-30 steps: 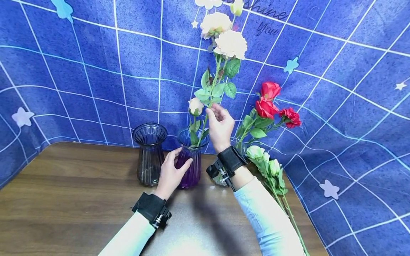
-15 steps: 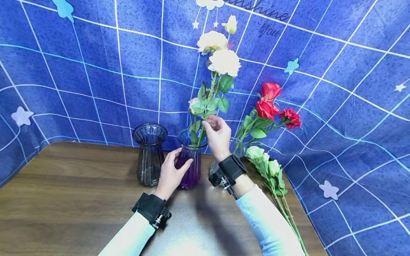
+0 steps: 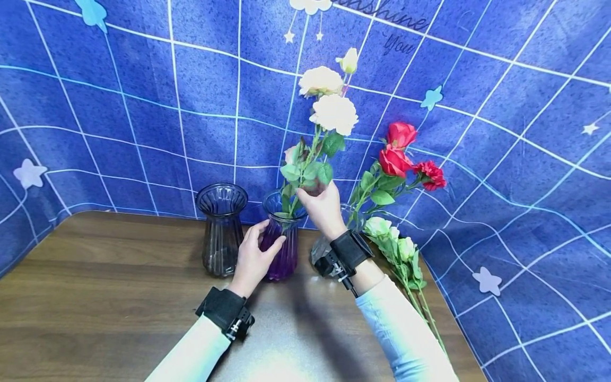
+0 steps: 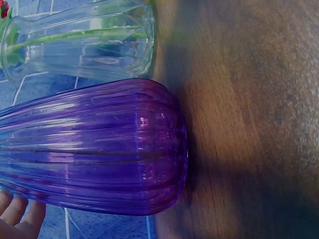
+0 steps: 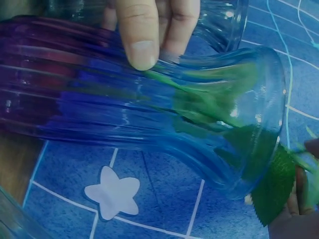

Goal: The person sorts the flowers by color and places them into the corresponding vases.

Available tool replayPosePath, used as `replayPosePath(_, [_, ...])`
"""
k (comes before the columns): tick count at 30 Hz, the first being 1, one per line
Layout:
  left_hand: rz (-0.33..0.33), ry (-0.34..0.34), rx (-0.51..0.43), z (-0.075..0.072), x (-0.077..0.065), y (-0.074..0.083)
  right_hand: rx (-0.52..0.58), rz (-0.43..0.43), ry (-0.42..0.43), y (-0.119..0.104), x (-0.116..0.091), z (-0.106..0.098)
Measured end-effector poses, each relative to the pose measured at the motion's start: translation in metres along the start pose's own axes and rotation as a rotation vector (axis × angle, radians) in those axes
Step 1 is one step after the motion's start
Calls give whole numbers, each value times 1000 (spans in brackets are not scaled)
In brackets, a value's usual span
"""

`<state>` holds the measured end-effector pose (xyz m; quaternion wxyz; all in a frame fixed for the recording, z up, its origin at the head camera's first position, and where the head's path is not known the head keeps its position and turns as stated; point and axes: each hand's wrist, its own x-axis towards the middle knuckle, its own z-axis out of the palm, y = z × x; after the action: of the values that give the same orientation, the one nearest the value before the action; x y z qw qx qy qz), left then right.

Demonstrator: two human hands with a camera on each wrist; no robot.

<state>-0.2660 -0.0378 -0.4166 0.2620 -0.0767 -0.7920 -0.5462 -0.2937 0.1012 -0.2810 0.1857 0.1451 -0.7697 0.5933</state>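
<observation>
My left hand (image 3: 254, 254) grips the purple-and-blue ribbed glass vase (image 3: 281, 260), which stands upright on the table. Its thumb (image 5: 142, 40) presses the glass in the right wrist view. Above the rim, my right hand (image 3: 324, 209) pinches the stem of a white artificial flower spray (image 3: 335, 114) with two large blooms and buds. Green stem and leaves reach down inside the vase neck; one leaf (image 5: 274, 184) hangs over the rim in the right wrist view. The fingertips on the stem are partly hidden by leaves.
Left of the purple vase stands a dark grey glass vase (image 3: 221, 233). To the right, a clear vase (image 4: 89, 45) holds red flowers (image 3: 395, 161). White-green flowers (image 3: 406, 248) lie along the right side of the wooden table (image 3: 119, 297). A blue patterned cloth (image 3: 143, 106) hangs behind.
My right hand has come down toward the vase rim, lowering the white flower spray; its stem sits deeper and the blooms lower. The left hand stays on the vase.
</observation>
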Motion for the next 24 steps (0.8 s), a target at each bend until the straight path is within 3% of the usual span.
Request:
replayPosePath(4, [-1,5,6,0,0,0,-42,-24,4,-4,-1,-2])
replayPosePath(15, [-7,5,-9,-1,-1,-1,-130,-24,118,-10,1,0])
replayPosePath(24, [7,6,-16,0,-1,-3,-236,8,-4,-6,-4,-1])
